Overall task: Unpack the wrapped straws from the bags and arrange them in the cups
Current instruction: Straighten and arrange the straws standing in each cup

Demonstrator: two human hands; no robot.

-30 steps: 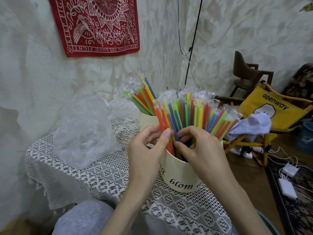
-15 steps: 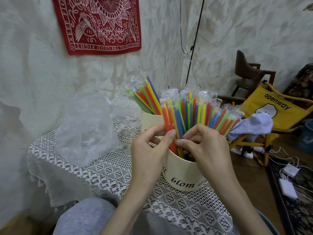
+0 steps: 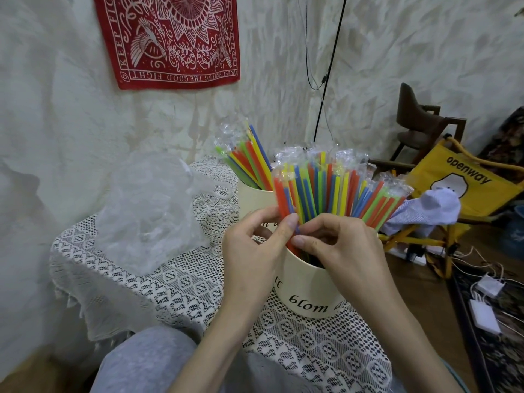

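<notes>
At frame centre, the left hand (image 3: 255, 251) and right hand (image 3: 340, 248) pinched crinkly-wrapped, bright plastic straws (image 3: 334, 191) fanned in a smooth cream near cup (image 3: 306, 290) lettered "blom". A rear cup (image 3: 252, 199) held more. Crumpled clear bag (image 3: 147, 211) lay left on the lace tablecloth (image 3: 181, 287); the yellow chair (image 3: 465, 188) read "openway".

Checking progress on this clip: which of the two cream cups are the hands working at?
The near cup, printed "blom". Both the left hand and right hand pinch straws at its rim; the far cup behind it stands untouched.
</notes>
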